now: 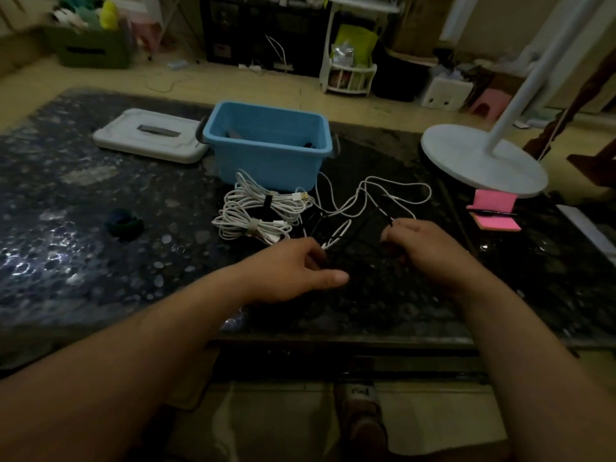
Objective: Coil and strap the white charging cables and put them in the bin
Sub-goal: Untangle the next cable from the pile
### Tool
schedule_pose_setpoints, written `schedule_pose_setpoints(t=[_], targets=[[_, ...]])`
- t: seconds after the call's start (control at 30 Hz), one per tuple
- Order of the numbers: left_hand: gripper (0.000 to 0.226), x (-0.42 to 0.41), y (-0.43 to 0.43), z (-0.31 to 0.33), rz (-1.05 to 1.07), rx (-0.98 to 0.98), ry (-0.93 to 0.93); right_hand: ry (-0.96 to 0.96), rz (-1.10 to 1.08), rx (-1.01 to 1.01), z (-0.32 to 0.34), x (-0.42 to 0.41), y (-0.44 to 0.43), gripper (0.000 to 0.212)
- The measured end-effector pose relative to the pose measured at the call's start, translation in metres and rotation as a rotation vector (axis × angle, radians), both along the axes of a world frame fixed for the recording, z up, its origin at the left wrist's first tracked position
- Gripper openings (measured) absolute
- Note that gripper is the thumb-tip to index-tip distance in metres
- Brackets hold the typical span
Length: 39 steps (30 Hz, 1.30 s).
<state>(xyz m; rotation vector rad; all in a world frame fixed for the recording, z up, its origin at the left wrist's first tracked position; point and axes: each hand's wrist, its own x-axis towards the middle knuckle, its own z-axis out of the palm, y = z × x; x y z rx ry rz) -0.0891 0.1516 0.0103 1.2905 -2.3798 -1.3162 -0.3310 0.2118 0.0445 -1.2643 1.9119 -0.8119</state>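
Left hand [293, 268] pinches the loose white cable [366, 188]; right hand [423, 248] curled, its hold indiscernible. Two strapped coils [263, 201] lie beside the blue bin [266, 161].

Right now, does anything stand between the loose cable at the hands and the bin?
Nothing visible: the bin is open, its lid off to the left; strapped coils lie low before it, left of the loose cable.
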Motion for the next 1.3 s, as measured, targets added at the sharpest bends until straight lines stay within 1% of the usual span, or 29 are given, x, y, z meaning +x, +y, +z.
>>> schedule_pose_setpoints(t=[0.03, 0.07, 0.1, 0.17, 0.2, 0.27, 0.33, 0.37, 0.43, 0.47, 0.57, 0.6, 0.67, 0.7, 0.77, 0.87, 0.97, 1.03, 1.07, 1.13, 1.2, 1.27, 1.3], targets=[[0.069, -0.003, 0.005, 0.005, -0.044, 0.098, 0.056, -0.066, -0.024, -0.028, 0.002, 0.005, -0.001, 0.022], [0.076, -0.006, 0.008, 0.007, -0.064, 0.167, 0.119, -0.113, -0.043, -0.054, 0.003, 0.009, -0.003, 0.023], [0.072, -0.009, 0.009, 0.006, -0.059, 0.201, 0.188, -0.143, -0.061, -0.077, 0.004, 0.014, -0.004, 0.025], [0.039, -0.012, 0.006, 0.005, 0.026, 0.163, 0.313, -0.164, -0.075, -0.106, 0.007, 0.023, -0.007, 0.027], [0.026, -0.011, 0.004, 0.007, 0.096, 0.148, 0.378, -0.169, -0.071, -0.109, 0.007, 0.027, -0.008, 0.029], [0.025, -0.005, -0.001, 0.012, 0.246, 0.195, 0.530, -0.234, -0.078, -0.118, 0.009, 0.031, -0.010, 0.029], [0.022, 0.003, -0.006, 0.019, 0.338, 0.247, 0.651, -0.390, -0.109, -0.138, 0.010, 0.034, -0.013, 0.027], [0.017, 0.007, -0.008, 0.019, 0.360, 0.238, 0.661, -0.468, -0.121, -0.141, 0.010, 0.036, -0.014, 0.026], [0.009, 0.011, -0.011, 0.010, 0.383, 0.181, 0.588, -0.587, -0.136, -0.138, 0.012, 0.039, -0.016, 0.024], [0.011, 0.012, -0.011, 0.003, 0.382, 0.154, 0.532, -0.630, -0.147, -0.138, 0.013, 0.041, -0.018, 0.023], [0.031, 0.013, -0.005, -0.014, 0.371, 0.149, 0.423, -0.745, -0.179, -0.140, 0.017, 0.048, -0.023, 0.023], [0.031, 0.013, -0.003, -0.016, 0.356, 0.166, 0.422, -0.783, -0.186, -0.137, 0.016, 0.051, -0.024, 0.023], [0.023, 0.014, -0.001, -0.016, 0.329, 0.232, 0.505, -0.832, -0.195, -0.121, 0.013, 0.055, -0.028, 0.022], [0.024, 0.016, -0.002, -0.013, 0.341, 0.262, 0.561, -0.837, -0.202, -0.113, 0.011, 0.057, -0.029, 0.021], [0.032, 0.022, -0.011, -0.004, 0.447, 0.324, 0.707, -0.806, -0.218, -0.116, 0.006, 0.060, -0.032, 0.018], [0.037, 0.035, -0.032, 0.008, 0.634, 0.541, 1.014, -0.701, -0.247, -0.150, 0.000, 0.060, -0.036, 0.018], [0.035, 0.055, -0.045, 0.019, 0.676, 0.672, 1.234, -0.632, -0.256, -0.174, -0.004, 0.058, -0.039, 0.021], [0.032, 0.067, -0.053, 0.024, 0.676, 0.707, 1.362, -0.605, -0.275, -0.171, -0.006, 0.058, -0.041, 0.022], [0.032, 0.072, -0.056, 0.027, 0.669, 0.706, 1.390, -0.601, -0.295, -0.171, -0.008, 0.058, -0.042, 0.022], [0.025, 0.075, -0.059, 0.030, 0.653, 0.681, 1.351, -0.627, -0.323, -0.176, -0.010, 0.059, -0.044, 0.023], [0.014, 0.071, -0.061, 0.028, 0.669, 0.565, 1.204, -0.686, -0.312, -0.186, -0.010, 0.060, -0.045, 0.020], [0.026, 0.064, -0.059, 0.022, 0.675, 0.439, 1.039, -0.745, -0.274, -0.179, -0.007, 0.061, -0.046, 0.015], [0.029, 0.061, -0.057, 0.019, 0.668, 0.402, 0.977, -0.754, -0.248, -0.165, -0.005, 0.062, -0.046, 0.013]])
